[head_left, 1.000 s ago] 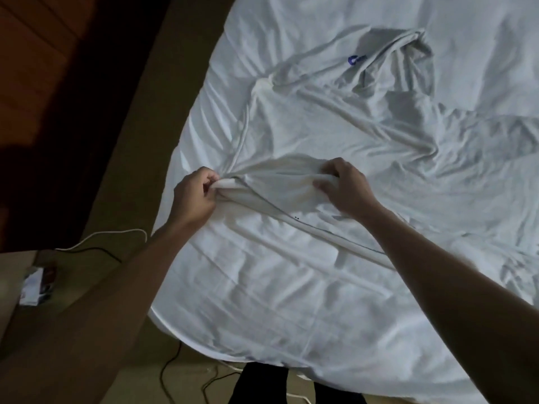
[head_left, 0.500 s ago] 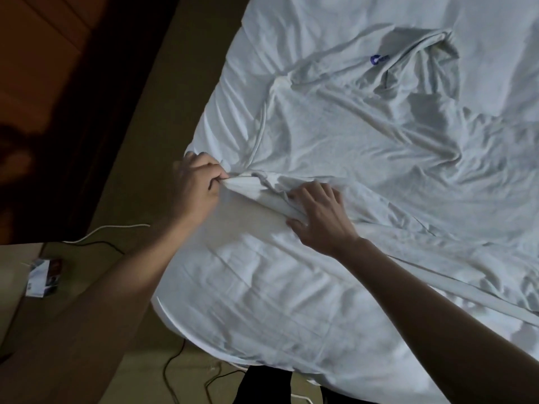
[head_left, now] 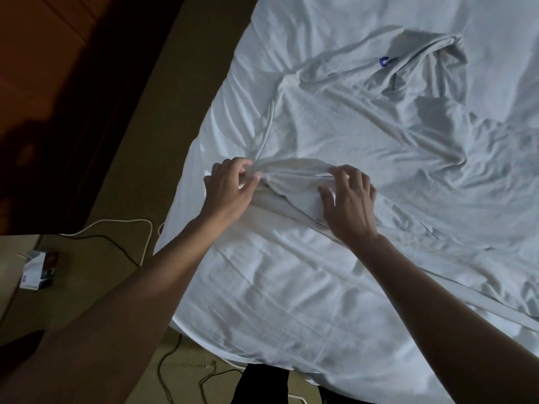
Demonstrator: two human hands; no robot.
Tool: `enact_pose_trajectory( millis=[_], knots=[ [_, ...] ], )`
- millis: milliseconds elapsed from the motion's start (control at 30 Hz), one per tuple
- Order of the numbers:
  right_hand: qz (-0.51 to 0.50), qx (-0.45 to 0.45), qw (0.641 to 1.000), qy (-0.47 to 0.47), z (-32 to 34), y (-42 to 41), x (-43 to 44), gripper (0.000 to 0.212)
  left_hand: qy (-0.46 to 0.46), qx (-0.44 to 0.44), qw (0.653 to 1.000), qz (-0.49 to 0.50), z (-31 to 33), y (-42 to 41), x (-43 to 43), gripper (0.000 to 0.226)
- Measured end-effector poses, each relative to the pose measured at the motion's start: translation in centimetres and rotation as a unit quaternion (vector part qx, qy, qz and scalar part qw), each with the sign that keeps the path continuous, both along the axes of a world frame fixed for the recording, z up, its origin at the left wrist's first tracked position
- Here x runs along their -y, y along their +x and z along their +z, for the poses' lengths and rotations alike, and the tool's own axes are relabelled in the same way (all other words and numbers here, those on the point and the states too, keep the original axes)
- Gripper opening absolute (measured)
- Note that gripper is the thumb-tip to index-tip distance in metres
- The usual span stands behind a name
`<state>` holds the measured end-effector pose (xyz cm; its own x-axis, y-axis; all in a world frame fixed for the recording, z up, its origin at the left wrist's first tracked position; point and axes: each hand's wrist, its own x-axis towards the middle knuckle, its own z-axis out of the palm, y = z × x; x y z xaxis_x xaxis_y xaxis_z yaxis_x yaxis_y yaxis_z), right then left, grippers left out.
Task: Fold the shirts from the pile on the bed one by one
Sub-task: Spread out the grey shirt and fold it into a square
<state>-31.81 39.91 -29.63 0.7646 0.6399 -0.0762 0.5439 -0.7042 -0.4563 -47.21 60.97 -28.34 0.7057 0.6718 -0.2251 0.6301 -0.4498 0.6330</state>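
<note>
The bed (head_left: pixel 291 301) carries everything here. Its white sheet is soft and deeply creased, and it curves down over the left edge and the near corner.

The shirt (head_left: pixel 364 126) lies opened out across the sheet. It runs from just inside the left edge towards the far right, where its upper part bunches into a raised, shadowed ridge. The cloth is thin, limp, pale knit, almost the same white as the sheet, so in places you cannot tell where one ends and the other begins.

Your right hand (head_left: pixel 350 202) lies on the shirt's near part with its fingers spread and straight, pressing rather than gripping. I judge it is there to pin the cloth while the other side is worked. Your left hand (head_left: pixel 230 188), close to the left edge, has its thumb and fingers curled together on a gathered corner of the shirt. Taut wrinkles fan out from that pinch, which suggests you are drawing a side or sleeve straight for a fold.

A small blue logo (head_left: pixel 385 62) marks the far part of the shirt. Off the bed, a white cable (head_left: pixel 122 221) and a small box (head_left: pixel 38 269) lie on the floor.
</note>
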Motion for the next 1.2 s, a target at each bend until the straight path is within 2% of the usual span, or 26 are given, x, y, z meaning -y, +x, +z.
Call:
enact_pose_trajectory(
  millis=[67,133,267,367,433,567,633,700,800,967,1133,1200],
  knots=[
    [-0.015,-0.004,0.999,-0.044,-0.7,0.9,0.0,0.038,0.004,-0.047,0.999,-0.014,-0.6,1.2,0.1,0.026],
    [0.009,0.004,0.997,-0.081,-1.1,1.9,0.0,0.028,0.031,-0.047,0.998,-0.034,-0.9,1.6,0.0,0.025],
    [0.014,-0.027,0.999,-0.040,-0.7,3.5,-0.4,0.016,0.078,-0.028,0.997,-0.001,-0.6,0.9,-0.3,0.022],
    [0.005,-0.037,0.999,-0.022,-0.5,2.9,0.5,0.032,0.134,-0.053,0.990,-0.004,-0.5,0.2,1.2,0.014],
    [-0.006,-0.014,1.000,0.001,-0.1,1.8,2.1,0.046,0.178,-0.026,0.983,-0.017,0.1,0.6,3.2,0.013],
    [-0.037,0.012,0.999,-0.009,0.1,-0.7,6.3,0.057,0.221,0.048,0.960,-0.163,0.7,3.8,10.0,0.035],
    [-0.035,-0.002,0.999,-0.033,-0.8,-1.4,9.1,0.058,0.210,0.036,0.942,-0.258,-0.9,5.2,13.4,0.045],
    [-0.008,0.009,0.998,-0.064,-2.0,-1.1,12.6,0.059,0.203,-0.012,0.930,-0.305,-3.1,5.7,15.2,0.054],
    [0.023,0.026,0.994,-0.105,-2.9,1.4,18.2,0.062,0.243,-0.080,0.913,-0.318,-5.3,5.7,15.4,0.061],
    [-0.012,0.039,0.988,-0.151,-2.8,5.8,27.0,0.062,0.272,-0.102,0.902,-0.319,-5.7,5.6,15.6,0.063],
    [-0.063,0.025,0.982,-0.176,-2.0,8.5,34.0,0.064,0.281,-0.112,0.904,-0.301,-5.4,6.1,16.5,0.061],
    [-0.074,0.026,0.983,-0.166,-1.7,8.5,34.3,0.064,0.253,-0.109,0.926,-0.258,-4.5,6.9,17.9,0.063]
  ],
)
